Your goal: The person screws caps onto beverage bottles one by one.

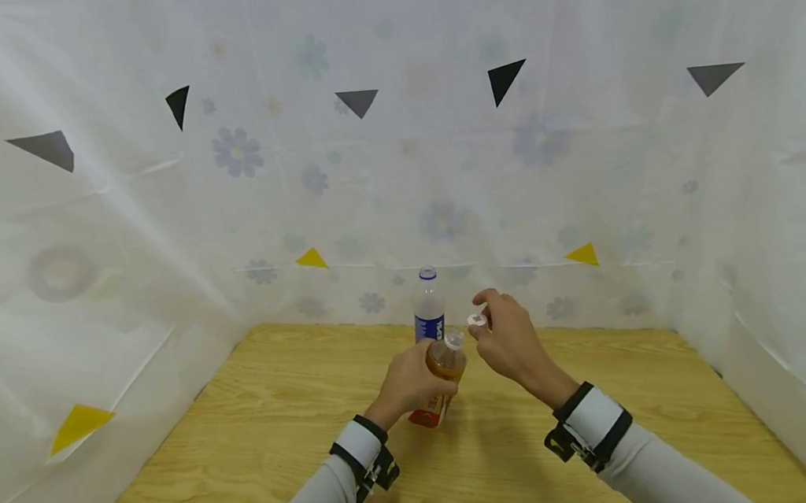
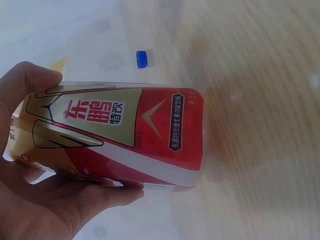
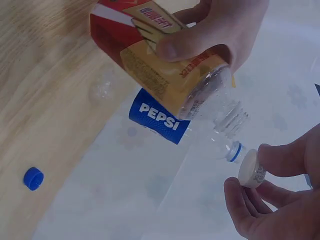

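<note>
My left hand (image 1: 407, 382) grips a plastic drink bottle (image 2: 110, 120) with a red and gold label around its body. The bottle's clear threaded mouth (image 3: 233, 119) is bare, and its base is close over the wooden table (image 1: 289, 432). Just right of that mouth, my right hand (image 1: 510, 339) pinches a white screw cap (image 3: 250, 169) between thumb and fingers. Behind the held bottle stands a clear Pepsi bottle (image 1: 429, 317) with a blue label, also uncapped; its lower part is hidden in the head view.
A blue bottle cap (image 3: 33, 178) lies on the table near the Pepsi bottle, seen in both wrist views. White flower-patterned sheeting (image 1: 410, 165) with black, grey and yellow triangles rises at the table's back and sides.
</note>
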`<state>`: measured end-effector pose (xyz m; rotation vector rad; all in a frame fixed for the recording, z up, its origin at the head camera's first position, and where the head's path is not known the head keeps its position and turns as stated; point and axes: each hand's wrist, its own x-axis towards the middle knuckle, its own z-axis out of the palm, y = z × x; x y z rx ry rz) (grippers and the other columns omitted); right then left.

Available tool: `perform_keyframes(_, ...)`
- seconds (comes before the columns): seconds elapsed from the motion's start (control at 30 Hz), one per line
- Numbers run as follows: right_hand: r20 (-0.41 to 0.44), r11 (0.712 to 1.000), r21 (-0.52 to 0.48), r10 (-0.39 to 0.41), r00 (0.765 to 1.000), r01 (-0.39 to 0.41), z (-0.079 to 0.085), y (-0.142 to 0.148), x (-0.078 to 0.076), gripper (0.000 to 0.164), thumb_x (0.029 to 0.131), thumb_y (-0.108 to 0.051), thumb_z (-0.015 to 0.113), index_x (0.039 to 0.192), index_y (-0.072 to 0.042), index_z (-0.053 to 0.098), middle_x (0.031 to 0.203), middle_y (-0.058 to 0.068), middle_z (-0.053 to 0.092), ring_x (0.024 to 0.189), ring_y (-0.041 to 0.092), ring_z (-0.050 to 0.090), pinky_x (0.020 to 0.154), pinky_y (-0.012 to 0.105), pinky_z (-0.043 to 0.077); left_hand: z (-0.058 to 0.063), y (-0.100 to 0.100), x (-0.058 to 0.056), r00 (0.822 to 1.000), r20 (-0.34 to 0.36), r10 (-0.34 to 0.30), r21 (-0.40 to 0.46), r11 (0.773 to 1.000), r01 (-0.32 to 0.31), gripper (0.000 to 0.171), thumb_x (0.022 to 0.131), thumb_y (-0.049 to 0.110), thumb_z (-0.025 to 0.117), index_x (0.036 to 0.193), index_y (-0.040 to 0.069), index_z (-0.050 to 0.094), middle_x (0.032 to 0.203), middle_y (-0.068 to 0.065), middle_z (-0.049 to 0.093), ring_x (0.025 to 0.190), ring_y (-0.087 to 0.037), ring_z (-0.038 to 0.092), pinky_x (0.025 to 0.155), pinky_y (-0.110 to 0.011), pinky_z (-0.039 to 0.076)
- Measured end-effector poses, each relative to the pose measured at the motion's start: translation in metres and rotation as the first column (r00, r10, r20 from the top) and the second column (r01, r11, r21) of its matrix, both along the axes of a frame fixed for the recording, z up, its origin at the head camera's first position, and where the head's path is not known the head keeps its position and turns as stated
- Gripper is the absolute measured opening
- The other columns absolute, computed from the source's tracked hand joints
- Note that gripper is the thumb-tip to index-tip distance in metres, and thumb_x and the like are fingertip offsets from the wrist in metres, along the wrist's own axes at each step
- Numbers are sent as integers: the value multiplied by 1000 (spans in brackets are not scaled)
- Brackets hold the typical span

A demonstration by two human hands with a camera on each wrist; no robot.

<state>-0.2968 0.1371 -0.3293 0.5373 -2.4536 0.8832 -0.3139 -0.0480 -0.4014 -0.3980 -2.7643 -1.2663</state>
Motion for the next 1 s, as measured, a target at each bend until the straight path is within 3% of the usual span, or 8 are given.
perform_keyframes(0.1,29,1000,10,7,1000,-7,3,-5,1,24,95,-4,60,118,2,65,93,13,60,78,22,54,69,38,49,1,-1,0,1000,7,-4,1,1000,4,63,76,24,88,130,11,58,119,-9,70,105,-26,70,87,-47,59)
perform_keyframes(0.33,79,1000,21,22,997,-24,3,-17,1,21,97,-15,64,113,-1,68,99,14,64,87,26,60,74,42,55,-1,-7,0,1000,-16,3,11,1000,-2,62,75,25,88,128,11,59,118,-8,71,103,-26,71,87,-46,59)
perform_keyframes(0.53,68,998,8,68,995,-68,1,-21,1,22,93,-1,62,115,-1,69,98,13,66,80,22,59,71,38,54,-1,-8,0,1000,-20,-21,15,1000,21,62,75,24,88,128,11,60,116,-8,72,101,-24,71,84,-44,59)
perform_keyframes(0.7,75,992,-3,123,990,-123,1,-24,1,27,91,6,57,115,1,68,107,17,70,88,27,64,77,42,57,0,-5,0,1000,-15,-11,4,1000,11,61,76,25,87,129,12,59,117,-7,71,101,-23,70,85,-43,59)
perform_keyframes(1.0,98,993,17,119,988,-121,-5,-25,2,27,87,9,61,110,-1,70,106,14,72,92,28,66,81,45,58,-1,-4,1,1000,-20,-16,2,1000,16,62,75,26,88,128,11,59,117,-7,71,101,-22,70,85,-41,59)
